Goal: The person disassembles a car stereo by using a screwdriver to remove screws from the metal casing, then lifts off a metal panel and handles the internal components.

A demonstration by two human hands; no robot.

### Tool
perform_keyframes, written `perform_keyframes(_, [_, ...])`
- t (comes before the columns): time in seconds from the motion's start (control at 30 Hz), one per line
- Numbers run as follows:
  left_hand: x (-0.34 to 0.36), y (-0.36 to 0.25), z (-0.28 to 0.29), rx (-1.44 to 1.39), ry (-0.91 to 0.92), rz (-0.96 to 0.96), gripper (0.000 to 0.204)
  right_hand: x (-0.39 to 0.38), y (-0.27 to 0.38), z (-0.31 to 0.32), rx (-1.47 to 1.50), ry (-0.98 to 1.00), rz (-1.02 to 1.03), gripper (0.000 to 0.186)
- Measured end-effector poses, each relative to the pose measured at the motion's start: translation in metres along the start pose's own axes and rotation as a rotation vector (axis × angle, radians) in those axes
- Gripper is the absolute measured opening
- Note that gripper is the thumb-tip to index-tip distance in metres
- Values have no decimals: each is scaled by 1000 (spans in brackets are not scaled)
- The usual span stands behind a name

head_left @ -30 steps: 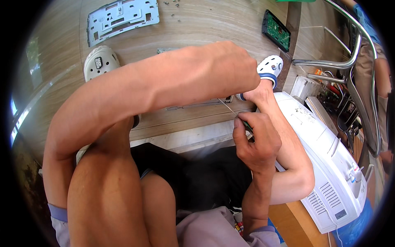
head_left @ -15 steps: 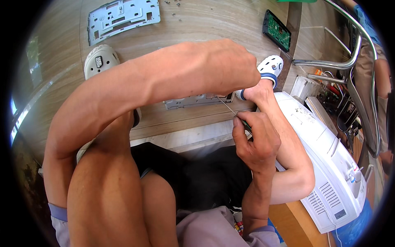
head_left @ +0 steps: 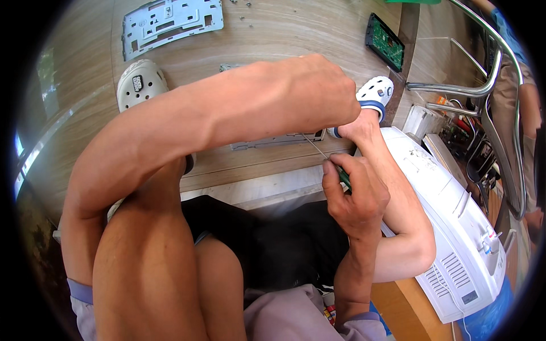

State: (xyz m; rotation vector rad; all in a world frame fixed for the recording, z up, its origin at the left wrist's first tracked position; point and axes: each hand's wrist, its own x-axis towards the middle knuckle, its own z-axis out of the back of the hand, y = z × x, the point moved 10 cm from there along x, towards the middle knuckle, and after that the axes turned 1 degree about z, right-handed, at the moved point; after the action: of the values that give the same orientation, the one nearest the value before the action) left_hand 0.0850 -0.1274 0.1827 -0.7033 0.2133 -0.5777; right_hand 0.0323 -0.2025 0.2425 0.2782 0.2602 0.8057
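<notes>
My right hand [head_left: 359,196] is closed around the green handle of a screwdriver [head_left: 314,145]. Its thin metal shaft points up and to the left, toward a silver-grey metal frame [head_left: 264,142] on the floor. Whether the tip touches the frame is hidden. Across the picture reaches my left forearm, and my left hand [head_left: 318,94] hangs over the frame with knuckles bent and fingers curled underneath. What those fingers grip cannot be seen. Most of the frame lies behind that arm; only its near edge and a far corner show.
A cut-out metal plate [head_left: 173,25] lies at the far left, with several small screws [head_left: 242,17] beside it. A green circuit board in a black frame [head_left: 385,42] is at the far right. Chair legs [head_left: 449,88], a white appliance [head_left: 438,210] and another person's leg stand along the right.
The far corner of the metal frame now shows above my left forearm, and its near edge sits slightly differently. Both hands stay almost where they were; the screwdriver handle has turned a little.
</notes>
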Motion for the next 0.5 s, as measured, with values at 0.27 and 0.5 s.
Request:
perform_keyframes(0.27, [-7,0,-1,-49,-42,-27,7,1,0,-5,-19,-6,-73,20])
perform_keyframes(0.5, [2,4,-4,-68,105,36,7,11,19,-6,-108,36,17,32])
